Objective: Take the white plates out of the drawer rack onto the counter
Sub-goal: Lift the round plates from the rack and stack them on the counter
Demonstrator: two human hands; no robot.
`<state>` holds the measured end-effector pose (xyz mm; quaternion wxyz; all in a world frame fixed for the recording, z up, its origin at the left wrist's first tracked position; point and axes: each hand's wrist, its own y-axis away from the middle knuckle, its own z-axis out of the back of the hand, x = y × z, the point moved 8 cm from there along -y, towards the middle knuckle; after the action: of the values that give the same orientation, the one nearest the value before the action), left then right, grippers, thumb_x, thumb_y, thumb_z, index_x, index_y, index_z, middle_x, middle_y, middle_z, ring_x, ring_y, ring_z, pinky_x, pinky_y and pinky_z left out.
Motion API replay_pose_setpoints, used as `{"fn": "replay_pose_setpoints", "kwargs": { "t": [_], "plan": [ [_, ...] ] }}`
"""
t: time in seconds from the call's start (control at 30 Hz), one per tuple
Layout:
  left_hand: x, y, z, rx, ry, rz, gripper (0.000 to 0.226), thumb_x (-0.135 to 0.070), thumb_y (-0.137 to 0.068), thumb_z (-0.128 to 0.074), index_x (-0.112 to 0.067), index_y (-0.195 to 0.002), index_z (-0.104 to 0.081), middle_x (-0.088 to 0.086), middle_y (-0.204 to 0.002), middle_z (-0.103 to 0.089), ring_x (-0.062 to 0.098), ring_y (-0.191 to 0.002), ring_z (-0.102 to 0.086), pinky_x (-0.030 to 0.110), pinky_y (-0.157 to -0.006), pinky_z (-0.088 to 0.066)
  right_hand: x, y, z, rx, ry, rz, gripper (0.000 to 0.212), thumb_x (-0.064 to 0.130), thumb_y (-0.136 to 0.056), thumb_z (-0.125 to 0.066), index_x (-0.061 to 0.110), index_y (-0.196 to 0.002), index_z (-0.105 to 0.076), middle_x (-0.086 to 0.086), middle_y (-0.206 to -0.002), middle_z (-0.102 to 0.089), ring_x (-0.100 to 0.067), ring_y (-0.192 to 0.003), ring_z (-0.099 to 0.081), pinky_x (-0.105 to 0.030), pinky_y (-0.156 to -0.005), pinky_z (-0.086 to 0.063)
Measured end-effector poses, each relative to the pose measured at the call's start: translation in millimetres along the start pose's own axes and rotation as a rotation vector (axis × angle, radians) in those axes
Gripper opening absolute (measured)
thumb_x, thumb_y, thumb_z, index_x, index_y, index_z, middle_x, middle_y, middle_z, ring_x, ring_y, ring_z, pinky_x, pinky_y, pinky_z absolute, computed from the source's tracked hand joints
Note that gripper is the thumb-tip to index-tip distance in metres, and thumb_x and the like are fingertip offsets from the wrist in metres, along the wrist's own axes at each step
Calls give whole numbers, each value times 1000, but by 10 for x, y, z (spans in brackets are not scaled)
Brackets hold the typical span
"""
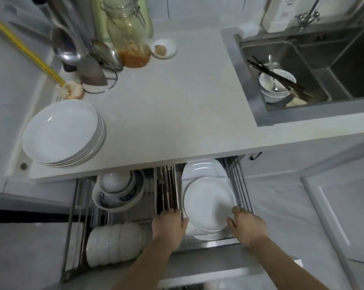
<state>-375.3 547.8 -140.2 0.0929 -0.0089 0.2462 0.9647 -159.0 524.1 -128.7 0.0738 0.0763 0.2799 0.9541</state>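
Both hands on the rim of the top round white ceramic plate (209, 203): left hand (169, 223) curled over its left edge, right hand (247, 223) pinching its right edge. Plate tilted inside the pulled-out steel wire drawer rack (239, 185), atop more white plates (202, 169), just below the pale stone counter (166, 114), where a stack of white plates (60, 132) sits far left. Likely risks: rim knocking the counter's overhanging edge on lifting, or a glazed edge slipping from such a shallow hold.

Both hands, left hand (169, 223) and right hand (247, 223), on the white plate (208, 203) in drawer rack (238, 183).
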Motion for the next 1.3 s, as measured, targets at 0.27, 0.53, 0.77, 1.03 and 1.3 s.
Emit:
{"fn": "replay_pose_setpoints", "kwargs": {
  "t": [0.27, 0.53, 0.77, 1.03, 1.3],
  "plan": [
    [-34, -459, -429, 65, -3, 83, 42, -50, -95, -31, -19, -100, -59, 2, -97, -68, 22, -90, -65, 30, -67, -42, -303, -424, -420, 94, -54, -134, 40, 36, -96, -38, 13, -129, -41, -6, -123, -59, -24, -113, -60, -32, -88, -50],
    [-29, -797, -604, 102, 76, 171, 46, -48, -97, -31, -12, -119, -49, 4, -90, -69, 24, -85, -67, 30, -64, -45, -347, -686, -646, 107, -51, -242, 41, 15, -94, -44, 3, -132, -31, -8, -121, -63, -22, -107, -66, -30, -84, -53],
    [-82, -913, -653, 151, -12, 186, 35, -34, -99, -37, -10, -119, -50, 4, -94, -70, 24, -86, -68, 28, -62, -42, -366, -755, -728, 79, -71, -302, 37, 5, -93, -39, -1, -129, -33, -10, -107, -70, -27, -97, -69, -34, -78, -54],
    [21, -671, -389, 122, 112, 249, 23, -23, -96, -37, -10, -106, -54, 5, -91, -70, 24, -83, -67, 27, -62, -40, -265, -530, -474, 52, -134, -283, 32, 12, -96, -35, 1, -126, -34, -10, -106, -68, -27, -96, -68, -31, -75, -51],
    [306, -107, 241, -9, 201, 259, 22, -27, -96, -37, -13, -102, -53, 1, -83, -62, 17, -70, -55, 27, -59, -39, 133, -94, 163, -22, -117, -143, 21, 14, -93, -41, 7, -112, -37, -7, -101, -70, -28, -94, -69, -34, -78, -52]
  ]
}}
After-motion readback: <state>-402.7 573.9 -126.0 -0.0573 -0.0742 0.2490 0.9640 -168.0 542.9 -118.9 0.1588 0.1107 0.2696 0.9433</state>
